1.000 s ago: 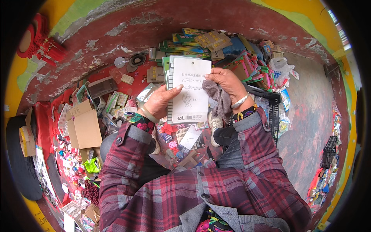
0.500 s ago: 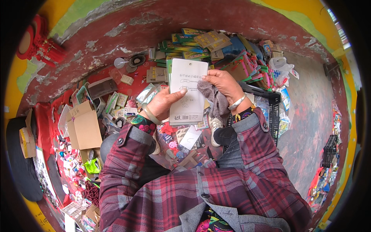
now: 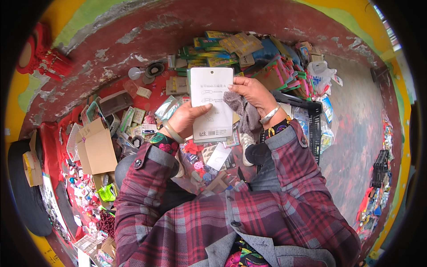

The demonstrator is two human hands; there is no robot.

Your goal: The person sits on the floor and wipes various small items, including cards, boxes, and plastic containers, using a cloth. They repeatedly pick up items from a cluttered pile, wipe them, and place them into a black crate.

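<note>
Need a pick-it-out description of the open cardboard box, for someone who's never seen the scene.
Start at the red ground cloth covered in small packaged goods. Go to its left side, left of the person's left hand holding the white card stack. The cardboard box sits there: plain brown, flaps open, far bigger than the colourful packets around it.

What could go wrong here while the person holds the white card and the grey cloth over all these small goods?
1. The right hand pinches both the white card and a grey cloth; the cloth might slip out.
2. The left hand supports the card only from its lower edge, so the card could tilt.
3. Anything dropped may get lost among the packets crowding the red ground.
</note>
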